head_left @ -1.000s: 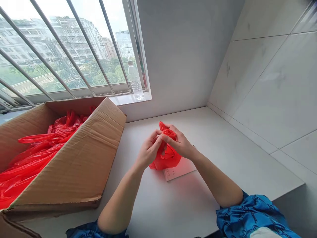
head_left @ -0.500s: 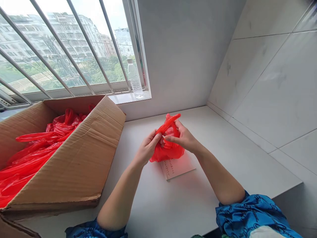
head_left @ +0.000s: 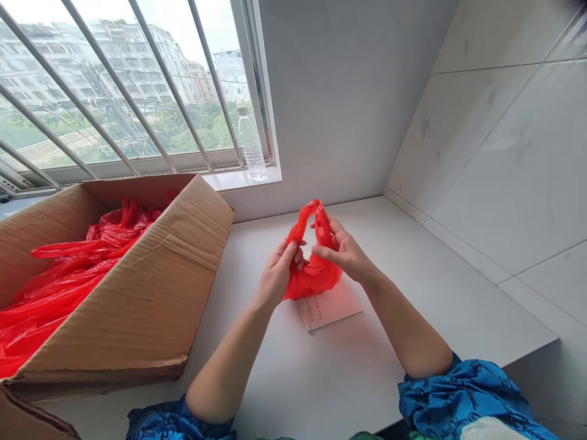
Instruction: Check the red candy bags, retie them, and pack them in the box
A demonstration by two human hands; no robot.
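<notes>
A thin red plastic bag (head_left: pixel 316 280) is held up over the white countertop, its handle standing as a loop above my hands. My left hand (head_left: pixel 280 269) pinches the bag's left side between thumb and fingers. Around the right side of the loop, my right hand (head_left: pixel 343 249) has its thumb in front and its fingers behind the plastic. Below the bag lies a pale booklet (head_left: pixel 332 310) with rows of small print, its far part covered by the bag.
On the left stands an open cardboard box (head_left: pixel 137 299) filled with red plastic bags (head_left: pixel 77 275). A clear water bottle (head_left: pixel 251 146) rests on the sill of the barred window. The white countertop (head_left: pixel 413 293) meets a tiled wall on the right.
The bag's handle has gone from a slanted, gathered strip to an upright open loop. My left hand has shifted slightly right, and my right hand has turned around the loop's right side.
</notes>
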